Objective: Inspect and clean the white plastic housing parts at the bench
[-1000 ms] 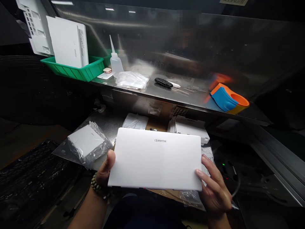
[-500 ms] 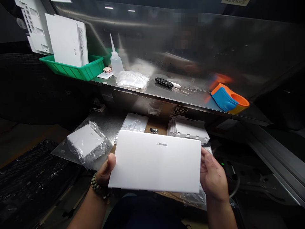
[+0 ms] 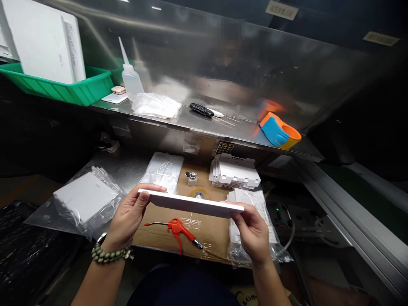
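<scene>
Between my two hands is a white plastic cover panel, turned nearly edge-on so that its long thin side faces me. My left hand pinches its left end, thumb in front and fingers behind. At the other end my right hand grips it, thumb underneath near the corner. Below the panel a red air blow gun lies on the cardboard sheet. Past the panel are a small bottle with a metal top and a roll of tape, partly hidden.
White parts in clear plastic lie left; bags sit behind. Stacked white housings and wrapped parts are right. The shelf holds a green bin, squeeze bottle, picks and an orange-blue tape dispenser.
The panel has tilted from showing its broad lettered face to nearly edge-on, uncovering the blow gun and cardboard. Both hands still hold its ends. The view has shifted to the right.
</scene>
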`<state>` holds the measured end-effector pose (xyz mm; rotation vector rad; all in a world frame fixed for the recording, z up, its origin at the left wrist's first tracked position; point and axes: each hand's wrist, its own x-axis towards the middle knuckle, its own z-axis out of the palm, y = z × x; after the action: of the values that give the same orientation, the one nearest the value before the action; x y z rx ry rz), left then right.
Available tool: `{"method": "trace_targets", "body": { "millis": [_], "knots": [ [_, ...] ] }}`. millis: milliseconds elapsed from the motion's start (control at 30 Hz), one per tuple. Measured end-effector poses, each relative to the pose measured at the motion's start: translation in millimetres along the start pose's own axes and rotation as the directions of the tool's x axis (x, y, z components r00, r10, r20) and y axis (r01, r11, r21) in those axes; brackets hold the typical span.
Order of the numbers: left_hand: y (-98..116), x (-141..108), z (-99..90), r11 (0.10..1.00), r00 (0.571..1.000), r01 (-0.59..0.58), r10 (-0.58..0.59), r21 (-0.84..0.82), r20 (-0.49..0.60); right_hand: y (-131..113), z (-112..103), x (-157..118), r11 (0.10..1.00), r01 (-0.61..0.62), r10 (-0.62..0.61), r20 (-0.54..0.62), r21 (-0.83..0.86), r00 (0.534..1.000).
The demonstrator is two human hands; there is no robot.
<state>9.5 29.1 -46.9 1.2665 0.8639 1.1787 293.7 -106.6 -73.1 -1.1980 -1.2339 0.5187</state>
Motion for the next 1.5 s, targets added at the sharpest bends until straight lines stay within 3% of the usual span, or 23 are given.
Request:
{"method": "trace_targets", "body": {
  "millis": [167,433,600,833,900,967,1000,1033,1100,1167,1200,1267,1300,1367,1500],
  "knots": [
    [-11,-3,7.6,0.977,0.977,-0.203,0.206,-0.065,0.055,7,-6,0,0.999,0.053,-0.054,0.019,0.003,0.998],
    [0,-1,7.7,0.935,0.923,-0.352,0.341,0.035,0.178,26,-19,-7,0.999,0.007,-0.005,0.038,-0.042,0.999],
    [6,-3,5.7,0.929,0.912,-0.365,0.343,0.063,0.223,32,-16,-8,0.999,-0.004,0.006,0.028,-0.052,1.000],
    [10,-8,-2.3,0.949,0.936,-0.311,0.296,0.053,0.191,48,-6,-9,0.999,0.021,-0.020,0.034,-0.029,0.999],
    [8,-9,-5.7,0.977,0.973,-0.205,0.210,-0.058,0.092,50,-3,-9,0.998,0.060,-0.059,0.046,-0.022,0.997],
    [5,-9,-10.6,0.953,0.991,-0.028,-0.014,-0.301,-0.136,48,2,-9,0.988,0.156,-0.154,0.097,-0.017,0.983],
    [3,-9,-13.8,0.893,0.957,0.073,-0.188,-0.444,-0.221,45,5,-10,0.975,0.224,-0.220,0.135,-0.016,0.966],
    [1,-11,-17.7,0.797,0.900,0.180,-0.370,-0.576,-0.231,42,9,-10,0.955,0.295,-0.288,0.180,-0.015,0.941],
    [-3,-16,-27.1,0.557,0.774,0.379,-0.629,-0.739,-0.077,41,19,-13,0.908,0.419,-0.402,0.271,-0.004,0.875],
    [-4,-25,-38.4,0.353,0.664,0.524,-0.739,-0.775,0.112,52,31,-15,0.884,0.467,-0.434,0.356,-0.006,0.827],
    [-4,-29,-44.4,0.310,0.627,0.539,-0.768,-0.783,0.127,63,38,-14,0.891,0.450,-0.393,0.389,-0.063,0.833],
    [-2,-37,-55.9,0.344,0.601,0.485,-0.799,-0.804,0.020,95,50,-9,0.896,0.339,-0.210,0.397,-0.288,0.894],
    [0,-39,-60.9,0.391,0.609,0.437,-0.791,-0.810,-0.053,114,57,-4,0.865,0.247,-0.089,0.351,-0.437,0.932],
    [7,-42,-68.3,0.486,0.653,0.322,-0.735,-0.812,-0.181,153,70,8,0.791,0.096,0.071,0.247,-0.605,0.966],
    [20,-41,-71.3,0.566,0.703,0.171,-0.643,-0.806,-0.303,204,95,31,0.688,-0.078,0.241,0.125,-0.722,0.962]
  ]
}}
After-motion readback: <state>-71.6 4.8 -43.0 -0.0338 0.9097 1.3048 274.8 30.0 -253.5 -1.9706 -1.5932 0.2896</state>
